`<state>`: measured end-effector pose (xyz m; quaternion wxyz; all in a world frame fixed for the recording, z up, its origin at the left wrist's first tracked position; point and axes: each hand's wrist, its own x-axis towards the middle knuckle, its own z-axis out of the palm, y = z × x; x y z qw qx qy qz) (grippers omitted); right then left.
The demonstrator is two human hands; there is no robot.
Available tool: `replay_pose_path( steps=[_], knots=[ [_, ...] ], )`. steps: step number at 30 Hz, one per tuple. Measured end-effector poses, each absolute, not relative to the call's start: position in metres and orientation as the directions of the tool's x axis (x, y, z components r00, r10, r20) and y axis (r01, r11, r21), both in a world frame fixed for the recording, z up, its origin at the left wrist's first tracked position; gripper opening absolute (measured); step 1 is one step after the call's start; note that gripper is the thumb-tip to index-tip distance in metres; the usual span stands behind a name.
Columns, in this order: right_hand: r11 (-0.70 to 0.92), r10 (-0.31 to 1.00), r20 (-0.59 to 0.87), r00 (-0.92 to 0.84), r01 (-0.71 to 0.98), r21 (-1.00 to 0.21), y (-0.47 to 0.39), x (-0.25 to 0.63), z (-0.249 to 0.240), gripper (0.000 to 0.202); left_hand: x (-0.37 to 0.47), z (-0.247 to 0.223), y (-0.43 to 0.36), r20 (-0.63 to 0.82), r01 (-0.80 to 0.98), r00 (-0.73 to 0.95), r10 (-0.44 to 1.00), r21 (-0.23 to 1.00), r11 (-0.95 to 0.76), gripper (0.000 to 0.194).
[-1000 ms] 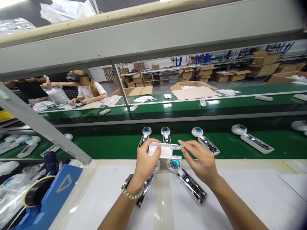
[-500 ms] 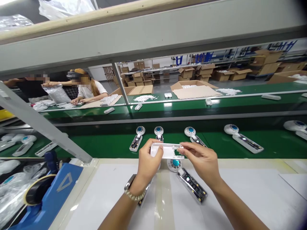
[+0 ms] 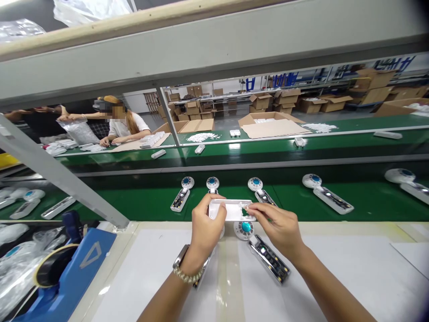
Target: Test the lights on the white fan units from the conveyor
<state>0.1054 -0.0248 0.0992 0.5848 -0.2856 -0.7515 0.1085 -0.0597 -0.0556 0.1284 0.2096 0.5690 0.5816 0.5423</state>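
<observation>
Left hand [image 3: 205, 229] grips white casing [image 3: 233, 212]; right hand [image 3: 280, 227] seemingly touching end.

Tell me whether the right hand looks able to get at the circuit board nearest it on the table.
Probably yes: the board lies close by the right hand, with nothing seen lying across it. The fingers are at the end of the case, though, so would likely need to leave it first.

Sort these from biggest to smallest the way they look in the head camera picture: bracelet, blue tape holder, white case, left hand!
1. Blue tape holder
2. Left hand
3. White case, partly covered by that hand
4. Bracelet

That's only how they look; nearness to the camera changes apparent size.
</observation>
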Motion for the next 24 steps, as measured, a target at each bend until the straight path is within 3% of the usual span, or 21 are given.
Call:
replay_pose_path(
  steps=[5, 8, 11, 14, 17, 24],
  knots=[
    [0.877, 0.446, 0.867, -0.223, 0.301, -0.374, -0.021, 0.109, 0.097, 0.022, -0.06, 0.129, -0.058, 0.438, 0.501, -0.263, 0.86, 0.824, -0.267, 0.007],
    [0.88, 0.456, 0.861, -0.225, 0.261, -0.398, -0.023, 0.11, 0.098, 0.023, -0.059, 0.128, -0.061, 0.517, 0.599, -0.181, 0.837, 0.733, -0.323, 0.014],
    [0.851, 0.519, 0.831, -0.202, 0.21, -0.481, -0.027, 0.105, 0.1, 0.022, -0.056, 0.126, -0.064, 0.513, 0.633, 0.006, 0.858, 0.662, -0.401, 0.032],
    [0.806, 0.589, 0.795, -0.14, 0.176, -0.566, -0.031, 0.097, 0.101, 0.022, -0.051, 0.123, -0.065, 0.455, 0.57, 0.137, 0.88, 0.69, -0.446, 0.039],
    [0.78, 0.624, 0.774, -0.108, 0.141, -0.61, -0.033, 0.091, 0.102, 0.02, -0.047, 0.121, -0.066, 0.426, 0.512, 0.139, 0.894, 0.742, -0.433, 0.04],
    [0.801, 0.582, 0.802, -0.132, 0.261, -0.538, -0.032, 0.092, 0.099, 0.018, -0.045, 0.12, -0.065, 0.396, 0.506, 0.102, 0.913, 0.769, -0.39, 0.043]
  ],
)
